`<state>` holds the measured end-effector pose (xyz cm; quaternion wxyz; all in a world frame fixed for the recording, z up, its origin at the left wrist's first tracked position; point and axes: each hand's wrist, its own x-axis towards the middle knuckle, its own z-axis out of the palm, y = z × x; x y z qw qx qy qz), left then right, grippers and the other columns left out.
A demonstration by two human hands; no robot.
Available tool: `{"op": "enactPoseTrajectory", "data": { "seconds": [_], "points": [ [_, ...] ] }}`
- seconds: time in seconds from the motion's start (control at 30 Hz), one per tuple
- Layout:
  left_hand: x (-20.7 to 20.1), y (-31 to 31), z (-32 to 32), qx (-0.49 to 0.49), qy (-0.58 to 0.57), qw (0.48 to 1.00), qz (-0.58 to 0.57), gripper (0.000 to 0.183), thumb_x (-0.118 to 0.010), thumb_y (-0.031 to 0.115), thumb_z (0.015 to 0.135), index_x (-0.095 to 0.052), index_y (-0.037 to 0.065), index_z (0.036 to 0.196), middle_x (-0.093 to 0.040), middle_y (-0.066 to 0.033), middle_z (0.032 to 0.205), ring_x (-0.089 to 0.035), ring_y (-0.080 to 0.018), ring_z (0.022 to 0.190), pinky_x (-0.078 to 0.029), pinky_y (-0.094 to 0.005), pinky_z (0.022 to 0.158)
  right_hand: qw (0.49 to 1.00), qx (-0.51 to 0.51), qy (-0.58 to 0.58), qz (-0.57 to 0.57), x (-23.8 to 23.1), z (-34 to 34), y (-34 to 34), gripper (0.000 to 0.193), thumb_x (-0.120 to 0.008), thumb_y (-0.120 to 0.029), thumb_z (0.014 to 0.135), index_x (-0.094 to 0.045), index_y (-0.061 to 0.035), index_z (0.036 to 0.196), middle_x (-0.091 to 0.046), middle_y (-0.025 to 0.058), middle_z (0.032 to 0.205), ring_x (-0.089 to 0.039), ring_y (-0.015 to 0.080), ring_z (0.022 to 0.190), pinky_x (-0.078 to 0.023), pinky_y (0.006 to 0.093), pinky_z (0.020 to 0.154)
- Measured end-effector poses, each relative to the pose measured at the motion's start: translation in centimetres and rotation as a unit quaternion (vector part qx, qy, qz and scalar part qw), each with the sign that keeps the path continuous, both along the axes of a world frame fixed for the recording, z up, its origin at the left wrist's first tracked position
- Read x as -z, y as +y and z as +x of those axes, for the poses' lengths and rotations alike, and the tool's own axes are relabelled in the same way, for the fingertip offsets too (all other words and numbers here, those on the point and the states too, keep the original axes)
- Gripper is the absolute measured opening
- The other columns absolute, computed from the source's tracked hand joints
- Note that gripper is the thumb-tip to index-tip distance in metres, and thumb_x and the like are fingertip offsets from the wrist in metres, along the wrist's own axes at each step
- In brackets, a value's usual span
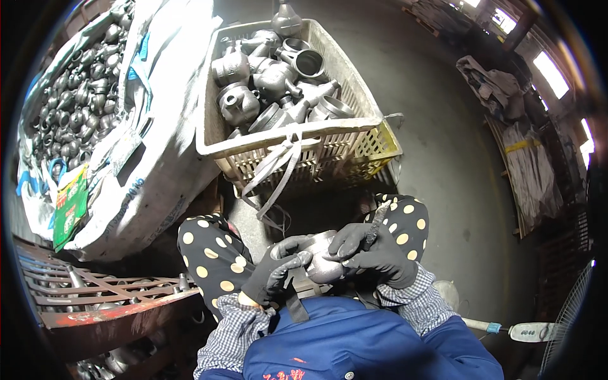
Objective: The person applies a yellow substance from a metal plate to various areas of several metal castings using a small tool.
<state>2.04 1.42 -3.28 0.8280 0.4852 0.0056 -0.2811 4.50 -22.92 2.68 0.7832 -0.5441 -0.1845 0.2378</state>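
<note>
Over my lap, a rounded grey metal casting with an open rim is held between both gloved hands. My left hand is closed against its left side, fingers curled. My right hand is closed around a thin grey stick-like tool that points up and away; its exact kind does not show. The fingers of that hand also rest on the casting's right side. The tool's lower end is hidden by the glove.
Ahead stands a pale plastic crate heaped with similar castings, a white strap tied at its front. On the left, a large white sack is full of small castings. A rusty red metal rack is at lower left, a fan at lower right.
</note>
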Motion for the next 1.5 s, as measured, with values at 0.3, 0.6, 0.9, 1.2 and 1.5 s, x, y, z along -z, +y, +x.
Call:
{"op": "enactPoseTrajectory", "data": {
  "seconds": [0.3,0.6,0.9,1.2,1.5],
  "points": [
    [1.1,-1.8,-1.7,-0.037,-0.112,0.978,0.172,0.026,-0.073,0.004,0.079,-0.062,-0.003,0.103,-0.065,-0.0026,0.089,-0.06,-0.0084,0.083,-0.05,-0.0234,0.077,0.962,0.119,-0.065,-0.237,0.4,-1.8,0.6,0.047,-0.066,-0.004,0.081,-0.054,0.0057,0.125,-0.063,0.0141,0.118,-0.06,0.0178,0.109,-0.047,0.0293,0.094],
    [-2.0,-2.1,-0.5,-0.03,-0.445,0.756,0.479,0.102,-0.085,0.039,0.055,-0.039,0.007,0.14,-0.051,-0.0128,0.118,-0.051,-0.0329,0.113,-0.048,-0.0403,0.091,0.97,0.054,-0.164,-0.173,-0.1,-1.2,0.1,0.02,-0.062,0.008,0.077,-0.062,0.0037,0.096,-0.065,0.0103,0.098,-0.064,0.0129,0.087,-0.053,0.0275,0.078],
    [-3.9,-1.8,1.3,0.141,-0.493,0.713,0.478,0.092,-0.079,0.049,0.063,-0.043,0.016,0.142,-0.038,-0.0088,0.145,-0.024,-0.0351,0.14,-0.027,-0.0503,0.111,0.979,0.01,-0.138,-0.15,0.1,-1.4,0.5,0.023,-0.065,0.005,0.073,-0.064,0.0012,0.096,-0.066,0.0096,0.097,-0.063,0.0162,0.09,-0.049,0.0281,0.08],
    [-2.4,-1.8,-2.2,0.003,-0.576,0.691,0.437,0.037,-0.074,0.034,0.075,-0.066,0.016,0.106,-0.05,-0.0082,0.137,-0.035,-0.0345,0.135,-0.029,-0.0505,0.11,0.966,0.217,0.094,-0.1,0.7,-1.3,0.0,0.02,-0.064,0.004,0.075,-0.06,0.0049,0.094,-0.066,0.0136,0.097,-0.063,0.0201,0.092,-0.051,0.0322,0.085],
    [2.6,-2.1,-1.9,-0.121,0.074,0.99,-0.014,0.044,-0.049,0.031,0.099,-0.046,-0.002,0.129,-0.058,-0.0116,0.121,-0.06,-0.021,0.103,-0.052,-0.0338,0.085,0.934,0.251,0.235,0.093,2.7,-0.4,-0.3,0.022,-0.061,-0.003,0.085,-0.057,-0.0039,0.107,-0.063,0.0099,0.103,-0.064,0.0184,0.091,-0.052,0.0264,0.076]
  ]
}}
